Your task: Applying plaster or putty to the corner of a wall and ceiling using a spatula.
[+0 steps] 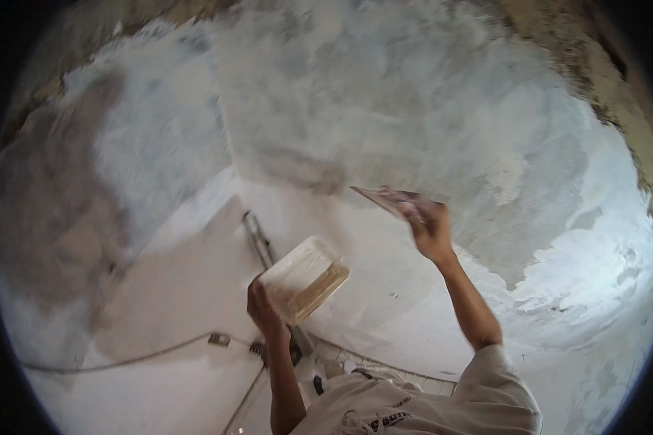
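My left hand [266, 310] grips the side of a shallow rectangular white plastic tub [303, 255]. The tub is tilted, and a beige-brown patch shows along its inside. Higher up and to the right, my right hand [434, 226] is closed around a flat plastering trowel [384, 199], which I see nearly edge-on. Its pointed corner reaches left toward a darker smear on the plastered wall [413, 109]; whether the blade touches the wall I cannot tell. The right hand is slightly smeared by motion.
A long grey metal bar [257, 238] stands behind the tub, partly hidden by it. A dark cable [138, 366] with a small dark box [219, 338] runs across the lower left. Rough brown bare edges [551, 43] border the plaster above.
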### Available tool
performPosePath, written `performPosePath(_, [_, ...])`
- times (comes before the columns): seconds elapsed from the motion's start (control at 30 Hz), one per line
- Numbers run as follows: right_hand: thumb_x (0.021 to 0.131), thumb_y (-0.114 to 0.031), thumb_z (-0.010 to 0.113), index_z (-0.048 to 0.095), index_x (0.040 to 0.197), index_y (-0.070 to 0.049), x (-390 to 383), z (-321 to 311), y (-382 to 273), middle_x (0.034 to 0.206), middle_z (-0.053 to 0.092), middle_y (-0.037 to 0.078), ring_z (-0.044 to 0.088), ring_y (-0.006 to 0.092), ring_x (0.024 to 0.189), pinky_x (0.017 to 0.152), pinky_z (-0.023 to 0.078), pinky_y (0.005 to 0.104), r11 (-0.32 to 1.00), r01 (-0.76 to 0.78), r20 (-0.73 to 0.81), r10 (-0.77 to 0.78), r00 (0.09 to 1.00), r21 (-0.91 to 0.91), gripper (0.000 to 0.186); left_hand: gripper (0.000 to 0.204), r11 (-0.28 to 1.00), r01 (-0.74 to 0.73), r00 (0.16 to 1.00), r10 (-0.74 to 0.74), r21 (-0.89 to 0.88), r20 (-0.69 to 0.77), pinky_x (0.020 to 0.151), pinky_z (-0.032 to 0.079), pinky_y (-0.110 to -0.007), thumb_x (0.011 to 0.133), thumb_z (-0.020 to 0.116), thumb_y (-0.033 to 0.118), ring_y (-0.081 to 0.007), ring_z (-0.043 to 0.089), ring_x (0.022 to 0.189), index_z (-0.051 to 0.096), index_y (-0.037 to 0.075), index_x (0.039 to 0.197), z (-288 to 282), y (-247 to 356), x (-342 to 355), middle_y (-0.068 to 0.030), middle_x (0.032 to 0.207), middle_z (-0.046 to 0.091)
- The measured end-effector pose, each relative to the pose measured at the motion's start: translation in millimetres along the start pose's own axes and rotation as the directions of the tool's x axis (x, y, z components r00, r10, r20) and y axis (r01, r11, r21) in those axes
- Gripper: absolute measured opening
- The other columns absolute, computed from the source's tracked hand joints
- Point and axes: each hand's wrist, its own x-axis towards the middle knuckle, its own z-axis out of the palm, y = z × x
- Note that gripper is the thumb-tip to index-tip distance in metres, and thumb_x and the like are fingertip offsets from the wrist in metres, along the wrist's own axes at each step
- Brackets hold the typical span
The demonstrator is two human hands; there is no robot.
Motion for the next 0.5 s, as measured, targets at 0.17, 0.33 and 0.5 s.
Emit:
performPosePath(0.17, [0.091,-0.006,0.06,0.067,0.097,0.004,-76,30,-5,0.091,0.066,0.011,0.063,0.0205,0.087,0.083,0.048,0.0314,0.815,-0.272,0.022,0.304,0.952,0.511,0.014,0.043,0.971,-0.12,0.989,0.099,0.208,0.11,0.078,0.047,-0.028,0.098,0.047,0.037,-0.0163,0.057,0.088,0.059,-0.003,0.106,-1,7,5,-0.01,0.096,0.062])
performPosePath(0.33, [0.077,0.009,0.063,0.066,0.096,0.001,-101,46,3,0.091,0.068,0.015,0.064,0.0263,0.084,0.075,0.049,0.031,0.941,-0.253,0.2,0.21,0.957,0.224,0.022,0.032,0.968,-0.105,0.95,0.031,0.226,0.309,0.078,0.046,-0.026,0.1,0.047,0.025,-0.0118,0.057,0.085,0.06,-0.003,0.107,11,8,0,-0.0096,0.096,0.064])
performPosePath(0.5, [0.077,0.005,0.065,0.066,0.098,0.001,-99,49,1,0.089,0.067,0.012,0.065,0.0237,0.08,0.071,0.051,0.031,0.934,-0.279,0.134,0.254,0.958,0.225,0.021,0.029,0.985,-0.117,0.877,0.043,0.125,0.478,0.082,0.044,-0.025,0.101,0.046,0.02,-0.0116,0.056,0.091,0.059,-0.005,0.109,20,-2,-8,-0.0094,0.098,0.064])
